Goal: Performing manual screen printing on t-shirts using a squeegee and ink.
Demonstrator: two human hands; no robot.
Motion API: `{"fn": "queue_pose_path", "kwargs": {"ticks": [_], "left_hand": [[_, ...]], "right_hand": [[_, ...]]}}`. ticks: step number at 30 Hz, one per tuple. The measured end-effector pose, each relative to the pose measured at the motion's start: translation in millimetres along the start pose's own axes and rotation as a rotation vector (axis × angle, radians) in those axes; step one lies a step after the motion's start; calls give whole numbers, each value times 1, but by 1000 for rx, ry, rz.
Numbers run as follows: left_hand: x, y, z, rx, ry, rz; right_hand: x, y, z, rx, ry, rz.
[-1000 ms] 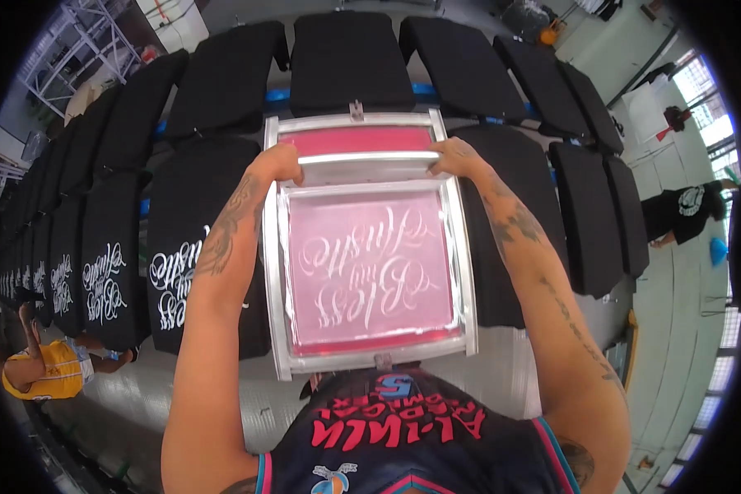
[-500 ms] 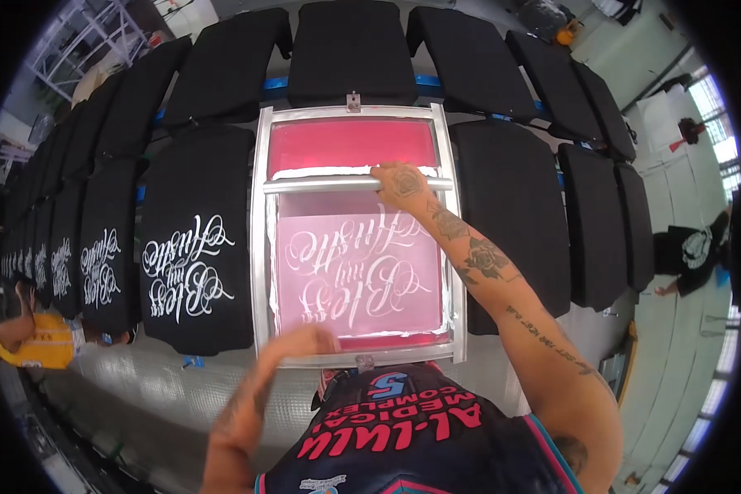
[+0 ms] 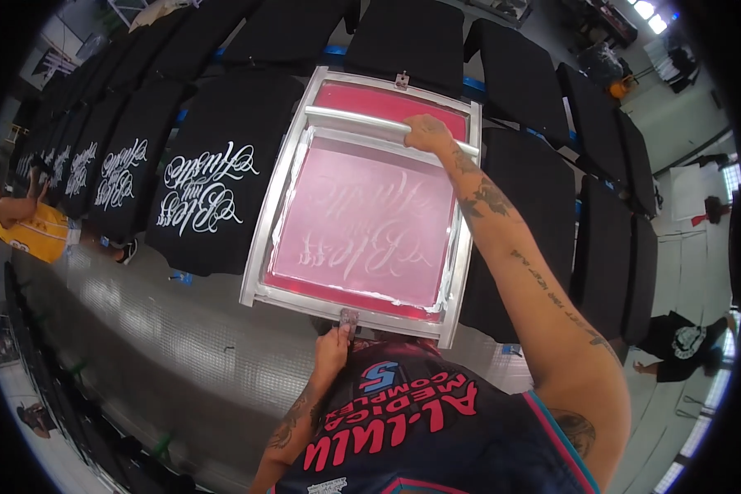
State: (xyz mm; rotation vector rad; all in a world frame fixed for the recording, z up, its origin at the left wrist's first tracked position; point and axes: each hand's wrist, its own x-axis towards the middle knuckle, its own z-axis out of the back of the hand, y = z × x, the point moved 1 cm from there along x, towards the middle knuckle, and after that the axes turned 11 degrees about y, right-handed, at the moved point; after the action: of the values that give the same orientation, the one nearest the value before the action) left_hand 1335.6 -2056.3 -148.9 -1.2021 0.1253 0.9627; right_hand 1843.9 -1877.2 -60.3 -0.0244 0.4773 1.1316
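Note:
A silkscreen frame point(image 3: 265, 232) with silver metal edges and pink mesh lies slanted in front of me. Pale, faint lettering shows through the mesh, and white ink lines the mesh borders. Across its far part runs a squeegee point(image 3: 350, 121) with a long metal bar handle. My right hand point(image 3: 430, 133) is closed over that bar, right of its middle. At the frame's near edge, my left hand point(image 3: 331, 350) pinches a small metal bracket point(image 3: 348, 316). Whatever lies under the frame is mostly hidden.
Rows of boards carry black shirts; a shirt point(image 3: 214, 107) just left bears white script lettering, and a plain one point(image 3: 531, 198) lies right. A person in yellow point(image 3: 37, 226) is at far left, another in black point(image 3: 682, 339) at right. Grey floor point(image 3: 198, 329) runs along the near side.
The view has turned, shifting the scene. My left hand has come to the near bracket and closed on it. The squeegee sits farther toward the far end, and the lettering through the mesh looks fainter.

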Motion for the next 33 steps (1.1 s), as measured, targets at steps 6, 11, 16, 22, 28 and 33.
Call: {"fn": "queue_pose_path", "kwargs": {"ticks": [6,11,16,22,28,33], "left_hand": [[9,13,-6,-64,39,-70],[18,3,11,-61,153,-226],[35,19,9,36,221,-369],[42,14,26,81,366,-344],[45,15,62,135,579,-49],[46,-46,126,90,293,-166]], "right_hand": [[-80,34,-40,1,-54,53],[-190,101,-104,46,-150,129],[-308,192,-177,-39,-286,13],[-303,182,-160,-2,-270,-10],[-194,95,-66,55,-323,-5],[-79,17,-41,3,-332,-7]]}}
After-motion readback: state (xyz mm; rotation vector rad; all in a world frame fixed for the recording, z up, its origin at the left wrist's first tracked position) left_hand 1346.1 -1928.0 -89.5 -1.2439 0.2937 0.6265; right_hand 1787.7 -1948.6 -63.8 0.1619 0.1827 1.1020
